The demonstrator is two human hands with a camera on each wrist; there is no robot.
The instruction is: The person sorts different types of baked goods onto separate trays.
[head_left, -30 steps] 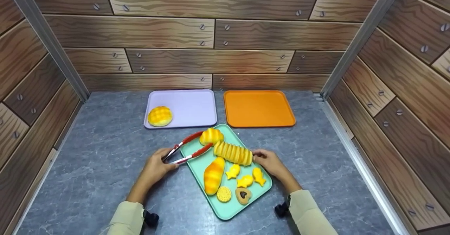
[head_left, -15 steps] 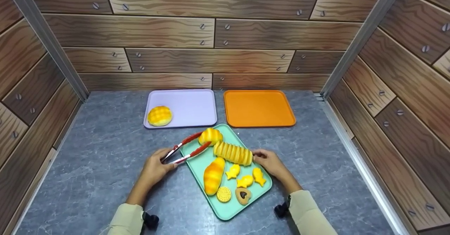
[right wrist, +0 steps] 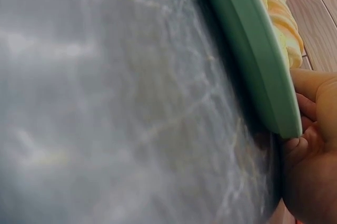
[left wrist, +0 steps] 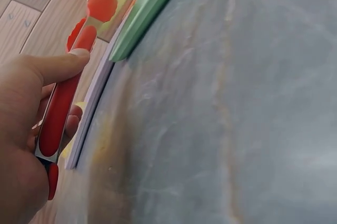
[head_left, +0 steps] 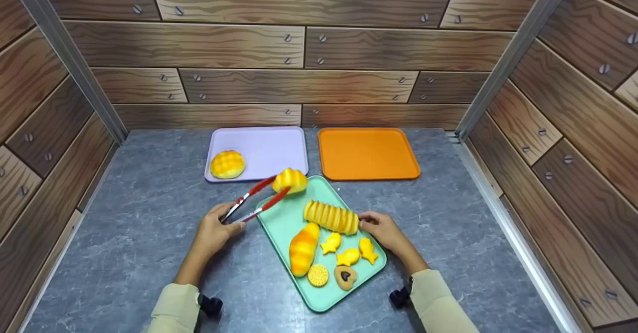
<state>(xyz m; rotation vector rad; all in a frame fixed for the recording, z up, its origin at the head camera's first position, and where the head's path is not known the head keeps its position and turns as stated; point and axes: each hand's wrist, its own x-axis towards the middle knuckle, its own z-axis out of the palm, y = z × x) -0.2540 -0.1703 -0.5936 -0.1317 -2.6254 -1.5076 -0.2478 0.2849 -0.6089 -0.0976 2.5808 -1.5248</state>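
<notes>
My left hand (head_left: 212,231) grips red-handled metal tongs (head_left: 271,201); in the left wrist view the thumb presses along one arm of the tongs (left wrist: 63,103). Between the tong tips is a ridged yellow toy bread roll (head_left: 290,180), raised over the far left corner of the green tray (head_left: 324,300). My right hand (head_left: 384,231) holds the right rim of that tray, beside a long ridged loaf (head_left: 330,217). Also on the tray lie a croissant-shaped bread (head_left: 303,249), several small yellow fish-shaped pieces (head_left: 348,257), a round biscuit (head_left: 317,275) and a heart cookie (head_left: 345,277).
Behind the green tray stand a lilac tray (head_left: 269,148), with a round checked bun (head_left: 227,164) at its near left, and an orange tray (head_left: 369,153) on the right. Wood-patterned walls (head_left: 239,46) enclose the grey tabletop (head_left: 149,198) at the back and sides.
The tongs have lifted the ridged roll off the green tray, moving it left and toward the lilac tray. My left hand shifted slightly left with them. My right hand stayed at the rim.
</notes>
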